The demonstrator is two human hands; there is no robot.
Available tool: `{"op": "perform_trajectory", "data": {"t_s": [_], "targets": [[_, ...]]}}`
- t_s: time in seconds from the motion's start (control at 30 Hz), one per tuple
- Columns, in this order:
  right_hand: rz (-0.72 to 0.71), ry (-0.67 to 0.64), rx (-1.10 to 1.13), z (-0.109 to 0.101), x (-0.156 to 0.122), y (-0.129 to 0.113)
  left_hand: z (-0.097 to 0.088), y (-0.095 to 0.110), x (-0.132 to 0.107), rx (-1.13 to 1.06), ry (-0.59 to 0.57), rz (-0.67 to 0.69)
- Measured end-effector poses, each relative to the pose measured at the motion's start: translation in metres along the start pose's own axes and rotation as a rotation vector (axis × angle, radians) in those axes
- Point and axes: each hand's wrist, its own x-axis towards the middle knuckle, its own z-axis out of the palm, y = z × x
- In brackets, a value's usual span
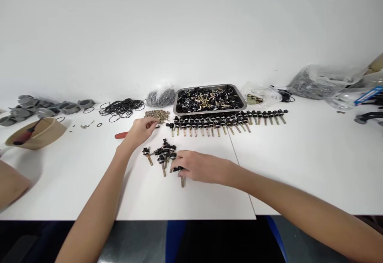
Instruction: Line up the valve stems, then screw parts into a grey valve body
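My left hand (143,130) is closed in a pinch at the edge of a pile of tiny brass-coloured parts (158,115). Whatever its fingertips hold is too small to make out. Under that wrist lies a tool with a red handle (121,135), partly covered. My right hand (194,166) has its fingers closed round a black-headed metal pin (182,180), whose shaft points down toward the table's front edge. Just left of it is a loose cluster of similar black-headed pins (164,153), some overlapping.
Behind, a metal tray (245,104) is heaped with such parts; a row of pins (209,125) lines its front. Black rubber rings (121,108), a beige bowl (37,141) with a screwdriver (25,136), grey fittings (44,109) and plastic bags (317,81) flank it. Someone's arm (12,183) shows at left.
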Motion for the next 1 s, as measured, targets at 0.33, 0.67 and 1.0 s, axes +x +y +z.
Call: {"op": "perform_trajectory", "data": {"t_s": [0.33,0.67,1.0], "targets": [[0.432,0.594,0.137,-0.11,-0.107,0.082,-0.001,-0.002,0.002,0.024,-0.029,-0.063],[0.577,0.852,-0.022,-0.112,-0.166,0.173,-0.002,0.0,0.003,0.104,-0.079,-0.119],[0.655,0.78,-0.062,-0.105,-0.163,0.182,0.001,-0.008,0.004,0.136,-0.068,-0.128]]}}
